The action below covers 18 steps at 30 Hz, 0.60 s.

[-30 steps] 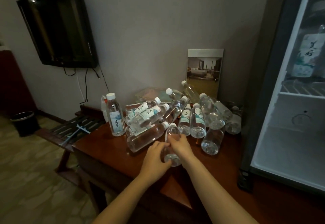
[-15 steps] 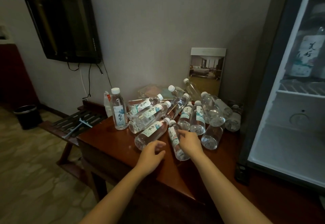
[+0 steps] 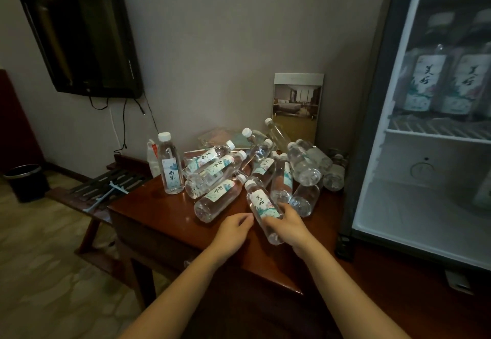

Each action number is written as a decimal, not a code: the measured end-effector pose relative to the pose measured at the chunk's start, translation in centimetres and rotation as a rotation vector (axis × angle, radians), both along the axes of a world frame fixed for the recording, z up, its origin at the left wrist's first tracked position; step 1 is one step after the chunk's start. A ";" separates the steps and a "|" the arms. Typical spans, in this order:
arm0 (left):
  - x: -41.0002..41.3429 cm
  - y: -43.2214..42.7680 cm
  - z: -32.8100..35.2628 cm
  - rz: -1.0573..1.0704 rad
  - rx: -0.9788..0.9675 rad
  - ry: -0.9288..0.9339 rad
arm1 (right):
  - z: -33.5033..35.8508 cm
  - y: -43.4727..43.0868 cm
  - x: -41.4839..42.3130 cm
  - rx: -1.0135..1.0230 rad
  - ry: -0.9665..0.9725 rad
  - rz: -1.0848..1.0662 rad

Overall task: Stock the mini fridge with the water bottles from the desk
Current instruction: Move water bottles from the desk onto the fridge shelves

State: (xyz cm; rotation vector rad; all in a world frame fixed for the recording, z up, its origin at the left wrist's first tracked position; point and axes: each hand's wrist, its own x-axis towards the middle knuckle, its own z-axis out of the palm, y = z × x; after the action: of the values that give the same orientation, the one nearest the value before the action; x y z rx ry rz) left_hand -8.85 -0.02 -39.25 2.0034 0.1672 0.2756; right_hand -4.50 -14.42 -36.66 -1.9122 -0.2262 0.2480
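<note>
Several clear water bottles with white caps lie in a heap (image 3: 255, 168) on the dark wooden desk (image 3: 159, 213); one bottle (image 3: 170, 164) stands upright at the heap's left. My right hand (image 3: 288, 223) grips a labelled water bottle (image 3: 261, 207), tilted with its cap pointing up-left, just above the desk's front. My left hand (image 3: 232, 231) hovers beside it, fingers loosely apart, holding nothing. The mini fridge (image 3: 430, 205) stands open at the right, with bottles (image 3: 446, 80) on its upper wire shelf and a mostly bare lower compartment.
A framed room photo (image 3: 296, 104) leans on the wall behind the heap. A wall-mounted TV (image 3: 79, 35) hangs at the upper left. A luggage rack (image 3: 106, 187) stands left of the desk, a black bin (image 3: 25, 181) beyond it. The fridge frame (image 3: 356, 152) borders the desk.
My right hand has lifted the gripped bottle off the desk and pulled it toward me. My left hand has let go of it and drawn back slightly.
</note>
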 end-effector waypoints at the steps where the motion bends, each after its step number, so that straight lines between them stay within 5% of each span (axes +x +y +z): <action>1: 0.0 -0.6 0.3 -0.019 -0.015 -0.001 | -0.1 -0.3 -0.3 0.059 0.018 0.008; 8: -0.1 -3.4 2.3 -0.053 -0.378 0.056 | -0.2 -3.5 -1.4 0.240 0.028 0.146; 18: 0.0 -8.0 3.4 -0.197 -0.301 -0.180 | 1.1 -9.0 -2.9 0.235 -0.113 0.196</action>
State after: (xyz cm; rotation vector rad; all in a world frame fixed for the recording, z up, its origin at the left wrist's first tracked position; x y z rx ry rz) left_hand -8.84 -7.98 -35.85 1.6724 -0.0981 0.2850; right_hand -7.39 -23.39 -35.52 -1.6734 -0.4989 0.2330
